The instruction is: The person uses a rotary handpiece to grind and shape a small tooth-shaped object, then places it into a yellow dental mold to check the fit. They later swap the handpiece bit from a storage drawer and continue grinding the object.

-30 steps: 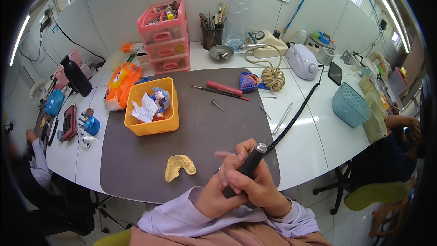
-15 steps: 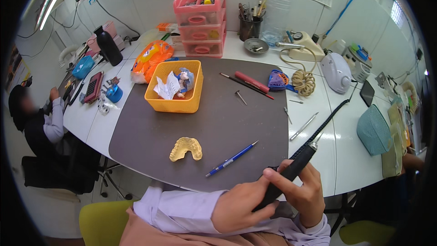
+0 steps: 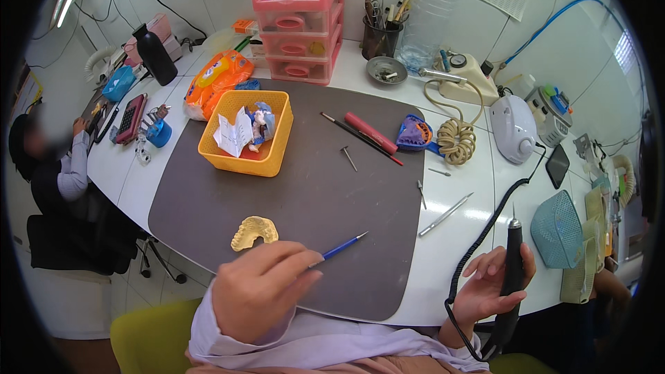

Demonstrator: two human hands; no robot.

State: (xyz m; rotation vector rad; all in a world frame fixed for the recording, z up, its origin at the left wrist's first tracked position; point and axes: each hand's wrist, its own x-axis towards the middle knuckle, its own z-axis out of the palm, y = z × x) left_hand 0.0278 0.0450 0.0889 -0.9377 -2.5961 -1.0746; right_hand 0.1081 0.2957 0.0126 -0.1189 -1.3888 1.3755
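My right hand (image 3: 493, 287) is wrapped round a black rotary handpiece (image 3: 513, 263), held upright beyond the mat's right edge with its thin metal tip pointing up. A coiled black cord hangs beside my wrist. Over the front of the mat reaches my left hand (image 3: 267, 284), empty, with the fingers stretched and the thumb apart. Just past its knuckles lies a yellowish horseshoe-shaped dental cast (image 3: 255, 226). A blue mechanical pencil (image 3: 341, 248) rests on the mat, its rear end hidden behind my left fingers; whether they touch it I cannot tell.
On the grey mat (image 3: 332, 201) stands a yellow basket (image 3: 242, 164) with papers. A red stick (image 3: 370, 133), brushes and a blue tray (image 3: 414, 131) lie farther back. Pink drawers (image 3: 296, 47) stand behind. At right are a white control unit (image 3: 511, 128) and a teal basket (image 3: 558, 230).
My left hand has let go of the handpiece and moved left toward the cast. My right hand has carried the handpiece rightward and turned it upright. The view has shifted slightly.
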